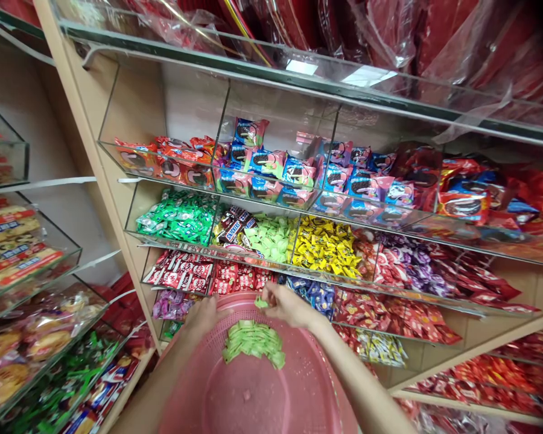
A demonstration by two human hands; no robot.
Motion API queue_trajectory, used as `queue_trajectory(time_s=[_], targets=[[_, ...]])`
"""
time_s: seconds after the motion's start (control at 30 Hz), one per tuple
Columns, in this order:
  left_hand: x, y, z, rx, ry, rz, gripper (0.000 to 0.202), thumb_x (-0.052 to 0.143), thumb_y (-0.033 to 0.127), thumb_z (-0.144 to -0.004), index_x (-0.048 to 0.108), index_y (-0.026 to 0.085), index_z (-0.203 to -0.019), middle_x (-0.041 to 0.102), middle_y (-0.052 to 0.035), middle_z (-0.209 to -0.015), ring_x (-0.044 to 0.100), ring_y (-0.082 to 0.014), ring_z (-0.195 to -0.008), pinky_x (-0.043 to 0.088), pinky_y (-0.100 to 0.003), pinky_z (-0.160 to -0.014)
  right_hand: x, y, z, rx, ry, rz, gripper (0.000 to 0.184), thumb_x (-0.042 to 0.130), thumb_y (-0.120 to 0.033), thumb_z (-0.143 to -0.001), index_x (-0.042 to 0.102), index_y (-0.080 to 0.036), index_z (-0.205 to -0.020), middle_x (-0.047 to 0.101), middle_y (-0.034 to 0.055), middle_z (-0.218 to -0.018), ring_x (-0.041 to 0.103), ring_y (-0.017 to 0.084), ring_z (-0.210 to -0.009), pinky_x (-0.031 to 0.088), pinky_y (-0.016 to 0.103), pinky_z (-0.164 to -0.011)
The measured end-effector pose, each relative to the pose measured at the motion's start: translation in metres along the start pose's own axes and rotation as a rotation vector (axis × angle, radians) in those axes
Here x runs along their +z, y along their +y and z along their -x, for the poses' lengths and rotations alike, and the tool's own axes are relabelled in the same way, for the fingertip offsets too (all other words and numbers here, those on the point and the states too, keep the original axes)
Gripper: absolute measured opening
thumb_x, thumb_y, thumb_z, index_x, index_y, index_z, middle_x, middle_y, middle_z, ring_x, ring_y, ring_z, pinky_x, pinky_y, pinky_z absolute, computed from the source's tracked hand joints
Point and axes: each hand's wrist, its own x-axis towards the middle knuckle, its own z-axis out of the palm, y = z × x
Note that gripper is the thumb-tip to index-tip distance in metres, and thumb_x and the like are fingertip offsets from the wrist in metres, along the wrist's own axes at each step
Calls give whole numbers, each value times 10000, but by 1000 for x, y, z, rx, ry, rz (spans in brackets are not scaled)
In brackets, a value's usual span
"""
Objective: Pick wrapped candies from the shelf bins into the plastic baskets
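Observation:
A pink plastic basket (262, 392) sits low in the middle of the head view, with a pile of light green wrapped candies (252, 341) in it. My left hand (202, 316) grips the basket's far left rim. My right hand (286, 304) hovers over the far rim, its fingers pinched on one light green candy (261, 302). Straight ahead, a clear bin of the same light green candies (271, 238) sits on the middle shelf.
Clear acrylic bins fill the wooden shelves: dark green sweets (181, 217), Snickers bars (233, 228), yellow candies (326, 247), KitKat packs (181, 271), blue and red Oreo packs (298, 175) above. Biscuit bins (13, 241) stand at the left. Red wrapped goods lie on top.

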Motion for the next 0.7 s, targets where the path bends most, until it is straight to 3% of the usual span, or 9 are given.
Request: queue_trajectory(time_s=[0.1, 0.2, 0.33, 0.53, 0.7], targets=[[0, 0, 1, 0, 14, 15, 676, 376, 666, -744, 552, 134, -1124, 660, -180, -1015, 614, -309, -959, 455, -353, -752, 43, 33, -5, 117, -66, 184, 138, 602, -151, -677, 511, -169, -780, 553, -21, -727, 469, 103, -652, 303, 197, -555], [-1, 1, 2, -2, 17, 18, 688, 374, 673, -744, 549, 131, -1130, 665, -182, -1001, 612, -317, -963, 456, -367, -750, 64, 43, -8, 149, -116, 359, 127, 581, -153, -720, 544, -158, -842, 610, 45, -869, 530, 151, -765, 354, 229, -631], [1, -1, 0, -1, 18, 26, 665, 369, 692, -740, 558, 174, -1111, 672, -168, -991, 623, -302, -936, 454, -355, -738, 74, 35, -7, 108, -143, 470, 222, 506, -84, -759, 557, -155, -964, 624, 77, -990, 567, 182, -875, 403, 254, -721], [5, -2, -2, 4, 46, 0, 630, 379, 677, -750, 565, 173, -1078, 682, -162, -954, 632, -295, -909, 452, -344, -717, 91, 29, -11, 140, -111, 557, 307, 320, -46, -857, 531, -149, -1055, 645, 117, -954, 616, 198, -827, 439, 295, -683], [-2, 1, 2, 3, 15, 4, 627, 362, 677, -758, 568, 175, -1073, 676, -166, -970, 625, -300, -929, 451, -358, -740, 73, 33, -2, 133, -56, 524, 223, 383, -108, -867, 520, -163, -1034, 616, 110, -1039, 596, 204, -914, 420, 290, -725]])
